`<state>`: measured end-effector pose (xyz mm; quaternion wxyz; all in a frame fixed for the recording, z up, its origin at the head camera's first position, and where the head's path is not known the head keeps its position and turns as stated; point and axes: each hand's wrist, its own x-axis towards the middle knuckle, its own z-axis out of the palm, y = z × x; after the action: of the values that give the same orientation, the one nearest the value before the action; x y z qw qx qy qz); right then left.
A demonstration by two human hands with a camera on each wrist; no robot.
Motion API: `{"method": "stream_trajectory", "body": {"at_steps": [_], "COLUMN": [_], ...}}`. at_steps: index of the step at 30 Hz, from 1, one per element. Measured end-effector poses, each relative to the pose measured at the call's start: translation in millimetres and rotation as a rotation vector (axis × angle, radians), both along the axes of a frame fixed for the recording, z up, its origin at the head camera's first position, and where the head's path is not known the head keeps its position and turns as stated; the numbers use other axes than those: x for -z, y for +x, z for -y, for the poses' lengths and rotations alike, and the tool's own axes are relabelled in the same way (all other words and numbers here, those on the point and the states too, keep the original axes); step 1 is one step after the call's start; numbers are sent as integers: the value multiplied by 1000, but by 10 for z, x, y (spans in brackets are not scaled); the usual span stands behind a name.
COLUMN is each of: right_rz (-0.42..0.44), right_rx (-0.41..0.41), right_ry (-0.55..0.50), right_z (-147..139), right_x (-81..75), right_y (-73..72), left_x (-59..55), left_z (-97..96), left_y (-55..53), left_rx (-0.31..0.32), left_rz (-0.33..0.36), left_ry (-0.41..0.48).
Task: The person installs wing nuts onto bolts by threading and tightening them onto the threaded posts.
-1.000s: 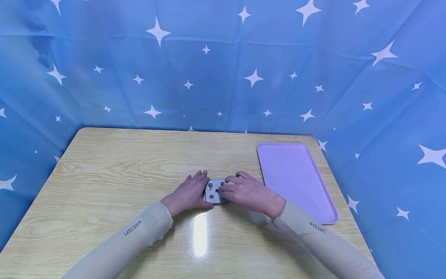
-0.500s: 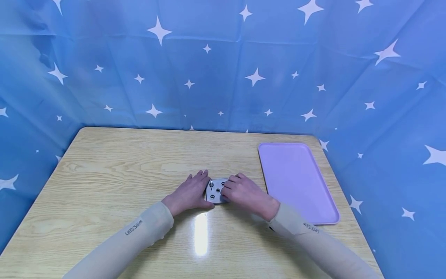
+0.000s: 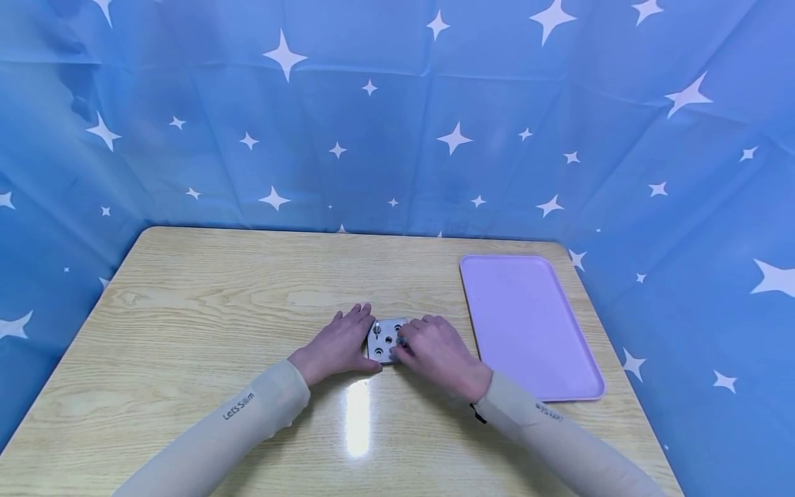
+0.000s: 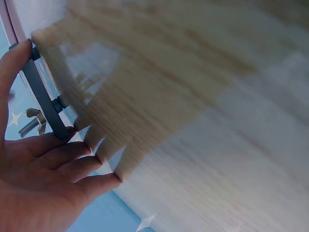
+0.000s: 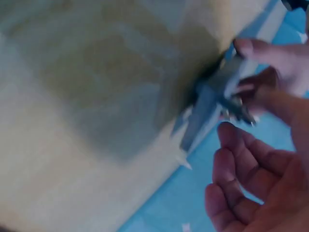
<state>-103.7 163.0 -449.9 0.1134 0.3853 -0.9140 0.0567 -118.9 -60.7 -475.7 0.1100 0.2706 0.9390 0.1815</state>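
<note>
Left hand (image 3: 338, 347) clamped on grey rectangular metal plate (image 3: 383, 342), left end, thumb near. Right hand (image 3: 438, 355) at dark metal screw (image 5: 236, 109), right end; blurred, cannot tell whether fingers pinch.

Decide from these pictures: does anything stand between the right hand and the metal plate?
Nothing visible does. The right hand is over the right side of the metal plate, though blur hides the exact contact. The left hand holds the plate's left side; the purple tray lies farther right, out of the way.
</note>
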Motion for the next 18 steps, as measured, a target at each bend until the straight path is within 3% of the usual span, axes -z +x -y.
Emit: {"method": "stream_trajectory", "body": {"at_steps": [4,9,18], "right_rz": [20,-90,-212], "right_rx": [-126,-364,-419], "right_ry": [121,278,299], "right_z": [-84,-173,-208], "right_x": [-175,-288,-237], "right_y": [-56,-105,-123], "left_x": [-4,0,-10], "left_z": [12,10,-13], "left_y": [-6,-19,-14], "left_rx": [-2,-3,-7], "left_rz": [14,22,35], "left_ry": [-4,-11,-13]}}
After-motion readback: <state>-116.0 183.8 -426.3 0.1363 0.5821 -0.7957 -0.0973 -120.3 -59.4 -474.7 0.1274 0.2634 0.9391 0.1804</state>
